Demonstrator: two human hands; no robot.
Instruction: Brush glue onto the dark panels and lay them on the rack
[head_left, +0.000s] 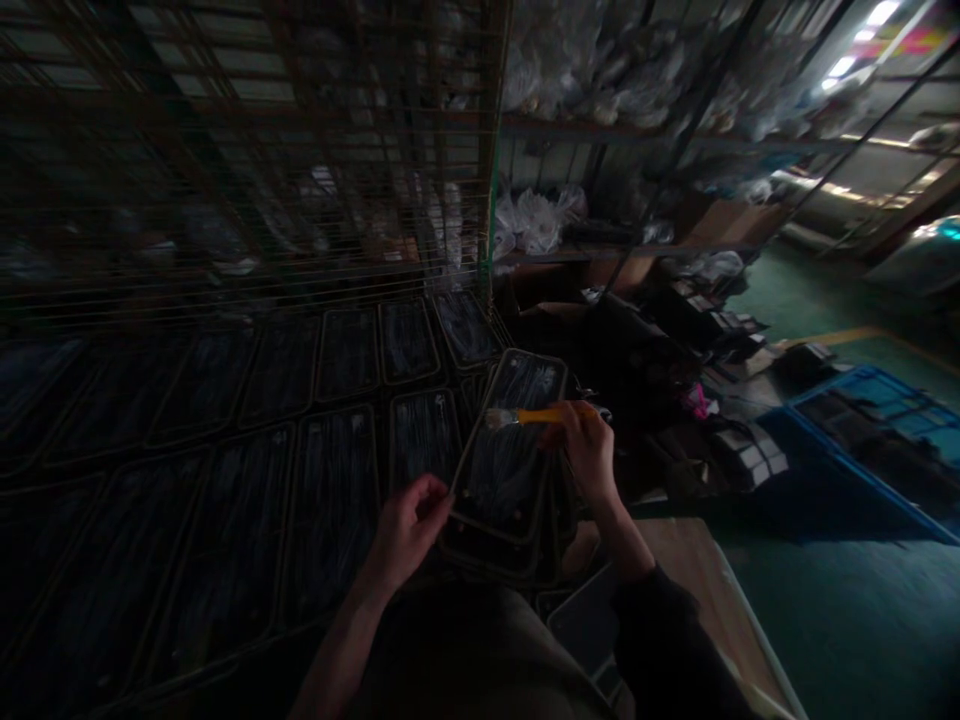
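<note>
Closed around a yellow-handled brush [529, 416], the right hand [590, 447] holds it across a dark, streaked panel [495, 475], bristles just inside the panel's left edge; whether they touch, I cannot tell. Thumb and fingers of the left hand [407, 527] pinch the panel's lower left corner. It tops a stack [491, 556], beside rows of similar trays [330, 510] to the left.
</note>
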